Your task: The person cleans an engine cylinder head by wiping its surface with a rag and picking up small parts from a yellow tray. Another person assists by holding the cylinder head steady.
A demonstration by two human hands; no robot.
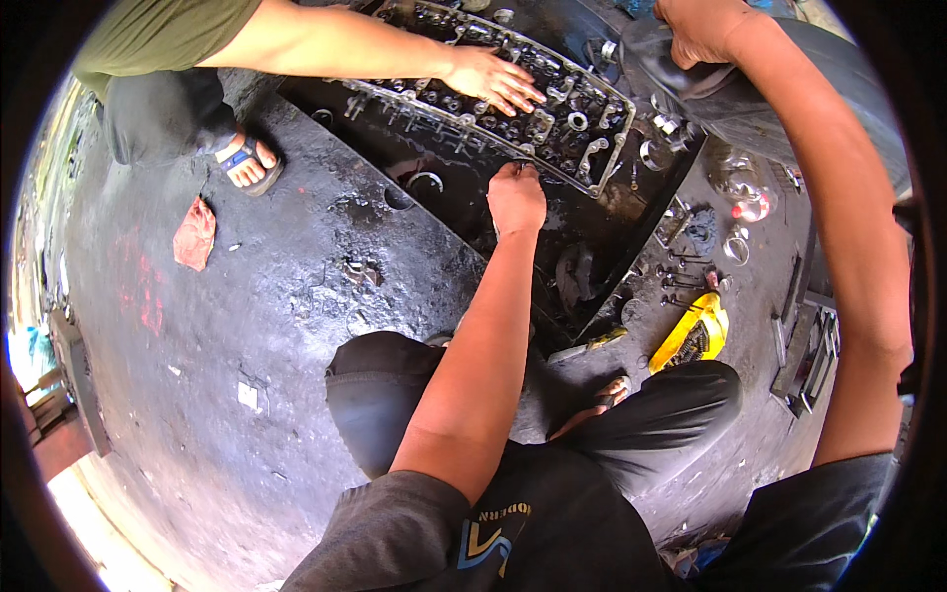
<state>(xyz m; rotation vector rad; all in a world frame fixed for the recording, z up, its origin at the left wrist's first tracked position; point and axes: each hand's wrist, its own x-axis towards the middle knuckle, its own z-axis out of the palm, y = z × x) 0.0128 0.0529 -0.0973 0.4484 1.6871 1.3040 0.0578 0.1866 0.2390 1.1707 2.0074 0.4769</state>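
Note:
My left hand (pixel 518 200) is closed at the near edge of a long, oily cylinder head (pixel 604 187). Its fingers curl around something small that I cannot make out. The cylinder head lies in a black metal tray (pixel 449 222), where a loose metal ring (pixel 425 182) rests left of my hand. My right arm stretches far up on the right, and my right hand (pixel 698 28) is bent at the wrist beside another person's grey trouser leg (pixel 681 109). The upper edge partly cuts off that hand, so its grip is unclear. A co-worker's hand (pixel 493 79) lies spread on top of the cylinder head.
Right of the tray lie several engine valves (pixel 683 281), a yellow bag of dark parts (pixel 693 333), a plastic bottle (pixel 753 205) and metal rings (pixel 737 247). A reddish cloth (pixel 195 234) lies on the oily floor at left, near the co-worker's sandalled foot (pixel 249 164).

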